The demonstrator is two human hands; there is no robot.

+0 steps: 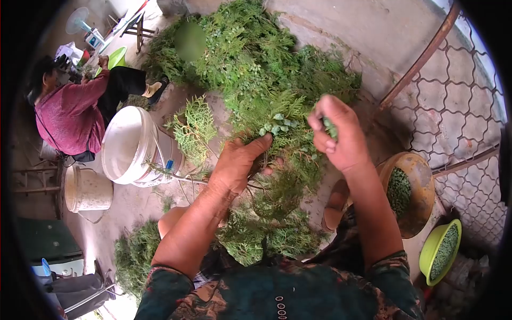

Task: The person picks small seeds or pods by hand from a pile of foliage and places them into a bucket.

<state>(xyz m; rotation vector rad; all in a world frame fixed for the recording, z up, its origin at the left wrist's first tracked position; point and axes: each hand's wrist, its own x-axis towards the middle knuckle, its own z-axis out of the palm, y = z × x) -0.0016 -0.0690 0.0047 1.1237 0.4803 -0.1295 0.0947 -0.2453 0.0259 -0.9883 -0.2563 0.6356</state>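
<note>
My left hand [241, 160] is closed around the stem of a leafy evergreen branch [285, 152], with the thumb on top. A cluster of pale green seed cones [278, 125] shows just beyond that thumb. My right hand [339, 130] is raised to the right of the branch, apart from it, with its fingers curled around several green cones [330, 128]. A large heap of cut evergreen branches [240, 58] lies in front of me. More sprigs [266, 234] lie between my legs.
A white bucket [125, 146] and a cream bucket [88, 191] stand to the left. At right are a yellowish tub [423, 184] and a lime basin [428, 256], both holding green cones, beside wire mesh [453, 101]. Another person [69, 106] sits at far left near a green basin [118, 57].
</note>
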